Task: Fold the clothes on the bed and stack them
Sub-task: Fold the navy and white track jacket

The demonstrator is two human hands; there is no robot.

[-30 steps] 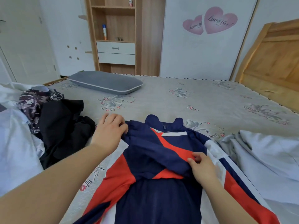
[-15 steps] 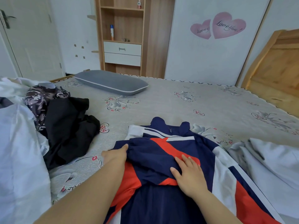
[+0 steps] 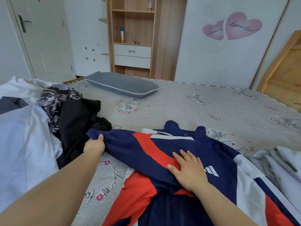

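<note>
Two hands are working a navy, red and white track jacket [image 3: 216, 162] that is lying at the near edge of the bed [image 3: 179, 108]. Left hand [image 3: 94, 145] is gripping the cuff end of the sleeve, folded across the chest. Right hand [image 3: 189, 170] is pressing flat on the chest, fingers spread. A heap of black clothes [image 3: 76, 123] is lying just left.

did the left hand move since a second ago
Yes. The left hand went from the jacket's shoulder near the collar out leftward, and now grips the sleeve cuff beside the black clothes. The camera shifted too.
</note>
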